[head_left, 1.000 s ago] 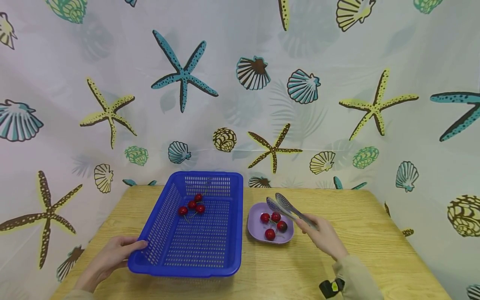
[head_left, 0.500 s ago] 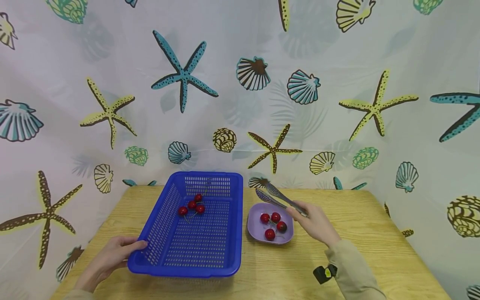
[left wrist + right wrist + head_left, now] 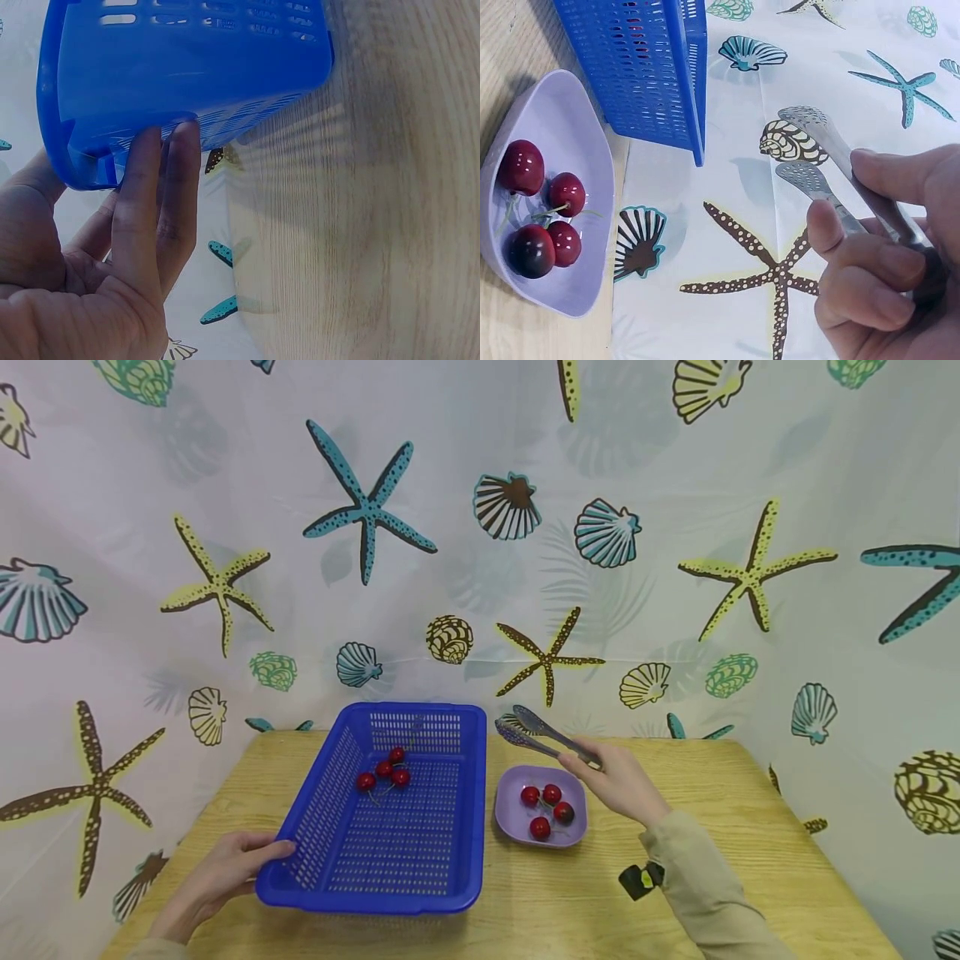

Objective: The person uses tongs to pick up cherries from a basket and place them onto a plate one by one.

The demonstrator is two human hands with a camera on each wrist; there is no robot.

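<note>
My left hand grips the blue plastic basket at its left rim near the front corner. The thumb lies over the rim, while the fingers press the outer wall from outside. Several red cherries with stems lie toward the back left of the basket. My right hand holds metal tongs with perforated tips, raised behind the purple dish. Their tips stand apart with nothing between them. In that dish sit several cherries, one of them partly dark.
The wooden table carries the basket and, just right of it, the dish. A white curtain printed with shells and starfish hangs along the back and sides. A black strap-like piece hangs at the right sleeve.
My right hand has moved left and away from me with the tongs, from over the dish's right side to behind it. The left hand, basket and cherries stay put.
</note>
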